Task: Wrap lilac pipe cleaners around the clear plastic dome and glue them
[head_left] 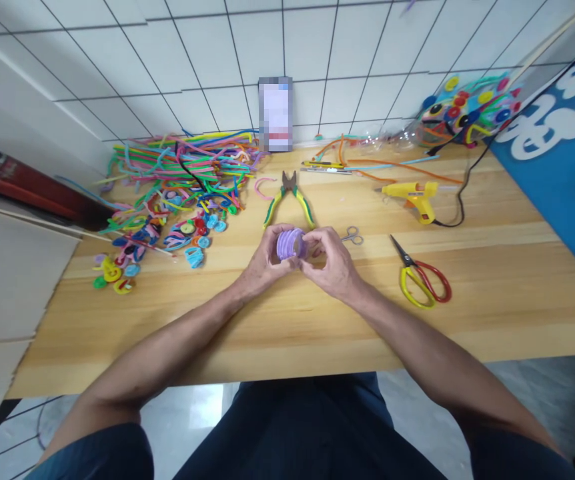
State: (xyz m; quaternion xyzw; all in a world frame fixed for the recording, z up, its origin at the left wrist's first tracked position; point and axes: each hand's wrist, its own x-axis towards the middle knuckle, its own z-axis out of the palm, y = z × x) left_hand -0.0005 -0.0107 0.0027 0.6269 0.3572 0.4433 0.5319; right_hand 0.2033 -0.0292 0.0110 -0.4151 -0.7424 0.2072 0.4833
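Both hands meet over the middle of the wooden table, holding a purple pipe-cleaner coil between them. My left hand cups the coil from the left and below. From the right, my right hand pinches its side with fingers curled. The coil is wound into a short spiral tube, its ridges showing on top. Just beyond the hands lie green-and-yellow pliers, jaws pointing away.
A heap of coloured pipe cleaners and small coiled pieces fills the left. A yellow glue gun, red-and-yellow scissors, small scissors, a phone and a pipe-cleaner craft are also there.
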